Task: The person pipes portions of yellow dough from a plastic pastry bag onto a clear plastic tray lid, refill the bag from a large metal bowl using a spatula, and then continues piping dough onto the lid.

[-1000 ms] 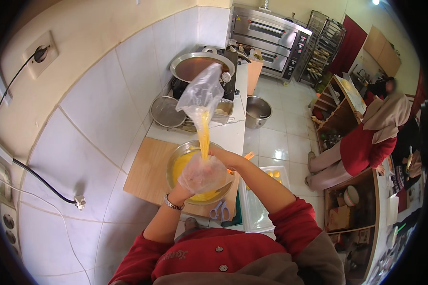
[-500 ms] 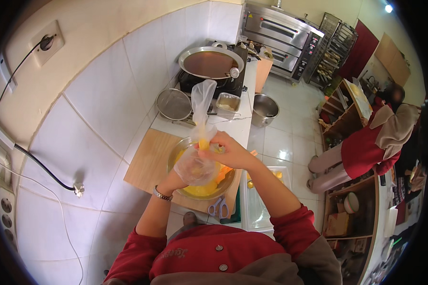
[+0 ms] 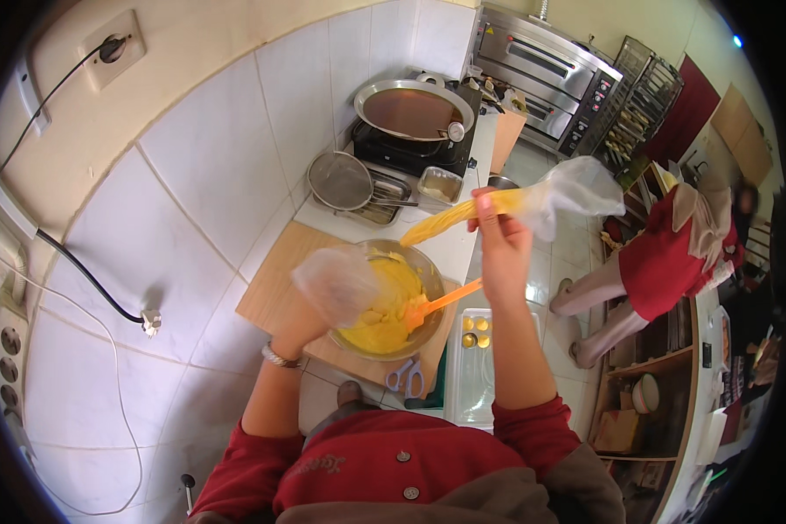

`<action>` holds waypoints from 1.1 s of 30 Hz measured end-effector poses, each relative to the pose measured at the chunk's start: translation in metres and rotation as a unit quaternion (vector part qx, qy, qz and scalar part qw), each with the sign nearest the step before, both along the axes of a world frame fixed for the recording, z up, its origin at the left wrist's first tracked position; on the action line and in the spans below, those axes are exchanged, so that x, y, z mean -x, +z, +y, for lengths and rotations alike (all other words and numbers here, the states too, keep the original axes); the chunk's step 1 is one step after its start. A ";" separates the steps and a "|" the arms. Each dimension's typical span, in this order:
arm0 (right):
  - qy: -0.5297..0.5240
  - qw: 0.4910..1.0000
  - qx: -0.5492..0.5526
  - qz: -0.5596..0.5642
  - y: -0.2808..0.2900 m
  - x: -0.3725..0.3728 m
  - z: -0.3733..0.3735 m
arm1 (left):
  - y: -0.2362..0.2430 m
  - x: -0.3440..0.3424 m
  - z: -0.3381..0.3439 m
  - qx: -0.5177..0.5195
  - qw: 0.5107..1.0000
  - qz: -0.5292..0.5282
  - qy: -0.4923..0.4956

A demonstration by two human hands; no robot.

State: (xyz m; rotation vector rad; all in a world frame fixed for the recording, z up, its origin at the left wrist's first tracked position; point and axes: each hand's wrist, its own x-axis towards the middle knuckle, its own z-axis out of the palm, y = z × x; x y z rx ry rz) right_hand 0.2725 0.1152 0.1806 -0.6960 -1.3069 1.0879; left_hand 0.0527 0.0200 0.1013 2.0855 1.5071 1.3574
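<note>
Piping bag (image 3: pixel 526 203): clear, streaked yellow along the filled length. Plastic hand covering (image 3: pixel 336 281): translucent, cloudy white. Thick batter (image 3: pixel 382 301): bright yellow. Mixing bowl (image 3: pixel 435 278): silver. Spatula (image 3: pixel 450 298): vivid orange. Scissors (image 3: pixel 416 382): handles pale lilac-grey. Cutting board (image 3: pixel 271 290): light tan, wood-grained. Worktop (image 3: pixel 450 255): white. Wide pan (image 3: pixel 364 94): silver rim, reddish-brown contents. Wall tiles (image 3: pixel 210 131): white, faint grey veining. Top (image 3: pixel 349 458): crimson, grey buttons (image 3: pixel 403 456).

downward fisheye view from the head

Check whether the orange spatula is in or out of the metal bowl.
Partly in: the orange spatula has its blade in the yellow mixture inside the metal bowl, while its handle sticks out past the rim.
</note>
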 end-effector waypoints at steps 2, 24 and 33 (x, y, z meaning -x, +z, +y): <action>-0.002 0.999 0.007 0.039 0.002 -0.001 0.004 | -0.005 0.033 -0.014 0.052 0.996 -0.065 0.044; 0.213 0.952 0.039 -0.217 -0.094 0.039 -0.011 | -0.006 0.022 0.013 0.089 0.985 -0.148 -0.022; 0.147 0.947 -0.106 -0.264 -0.080 0.055 -0.023 | 0.040 -0.019 0.034 0.203 0.953 -0.170 -0.146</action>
